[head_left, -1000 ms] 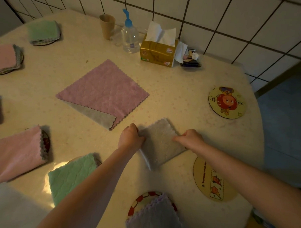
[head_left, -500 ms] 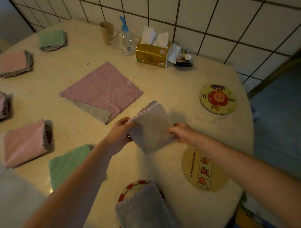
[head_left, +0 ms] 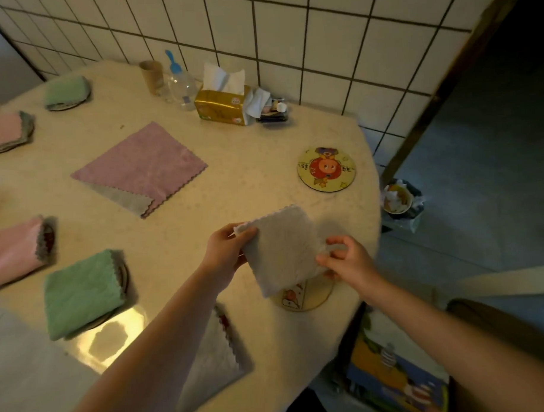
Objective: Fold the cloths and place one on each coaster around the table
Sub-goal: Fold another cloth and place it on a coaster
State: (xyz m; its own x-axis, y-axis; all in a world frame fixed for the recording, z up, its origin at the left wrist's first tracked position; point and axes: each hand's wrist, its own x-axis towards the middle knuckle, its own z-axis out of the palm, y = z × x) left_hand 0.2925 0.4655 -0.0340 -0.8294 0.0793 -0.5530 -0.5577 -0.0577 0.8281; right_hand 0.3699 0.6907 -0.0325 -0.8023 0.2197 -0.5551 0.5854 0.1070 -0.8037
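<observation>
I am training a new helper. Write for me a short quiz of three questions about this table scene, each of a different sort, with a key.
1. True or false: both hands hold the folded grey cloth.
2. Which coaster has no cloth on or over it? A) the cartoon coaster B) the one under the green cloth
3. Fill in: the unfolded cloth lying on the table is ____ on top.

Key: 1 true, the left hand and right hand pinch its edges; 2 A; 3 purple.

Fuzzy, matt grey cloth [head_left: 281,251], quilted, with pinked edges. Speckled glossy worktop [head_left: 248,182], stone-like, mirroring light. Smooth printed coaster [head_left: 326,168], slightly shiny. Clear plastic bottle [head_left: 181,85]. Shiny gold tissue pack [head_left: 222,107] with soft white paper. Glazed wall tiles [head_left: 335,34].
</observation>
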